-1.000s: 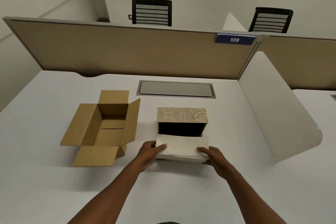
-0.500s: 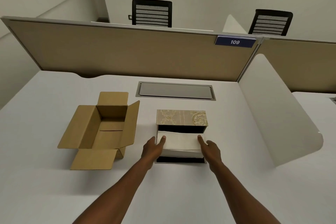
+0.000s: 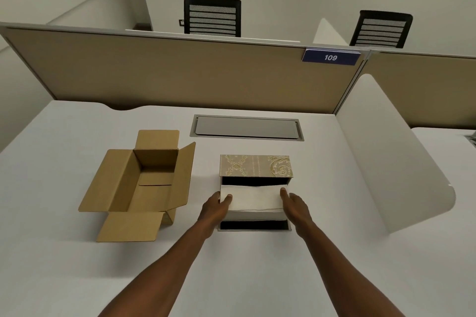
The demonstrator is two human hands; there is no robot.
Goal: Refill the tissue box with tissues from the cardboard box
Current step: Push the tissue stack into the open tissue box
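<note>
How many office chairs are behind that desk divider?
2. One black chair stands behind the divider left of centre; the other chair is to the right, past the 109 sign. Others may be hidden.
</note>
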